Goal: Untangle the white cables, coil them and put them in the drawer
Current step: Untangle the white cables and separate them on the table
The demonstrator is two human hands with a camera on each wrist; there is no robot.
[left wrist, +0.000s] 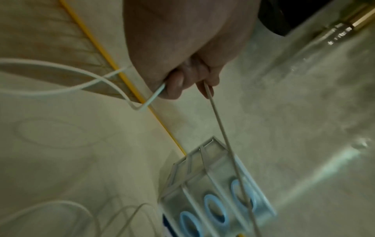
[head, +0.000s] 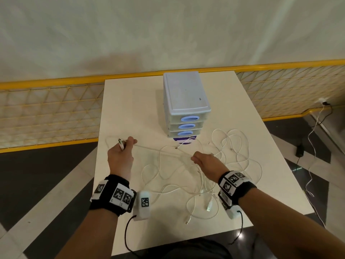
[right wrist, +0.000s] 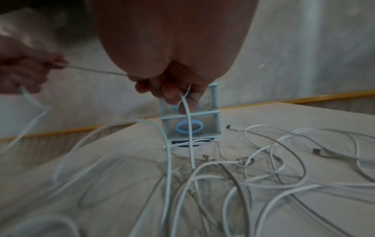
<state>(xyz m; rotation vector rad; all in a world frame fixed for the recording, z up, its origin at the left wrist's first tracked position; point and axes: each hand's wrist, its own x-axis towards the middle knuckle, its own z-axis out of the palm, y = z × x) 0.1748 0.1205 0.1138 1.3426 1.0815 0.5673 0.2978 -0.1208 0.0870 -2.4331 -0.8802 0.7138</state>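
A tangle of white cables lies on the white table in front of a small drawer unit with three shut drawers and blue oval handles. My left hand grips one white cable near its USB plug, fingers curled round it. My right hand pinches the same cable further along, so a taut stretch runs between both hands above the table. In the right wrist view the cable drops from my curled fingers into the tangle.
A yellow mesh barrier runs behind the table, with a pale wall beyond. To the right, on the dark floor, a separate white cable leads to a wall socket. Loose plugs lie near the table's front edge.
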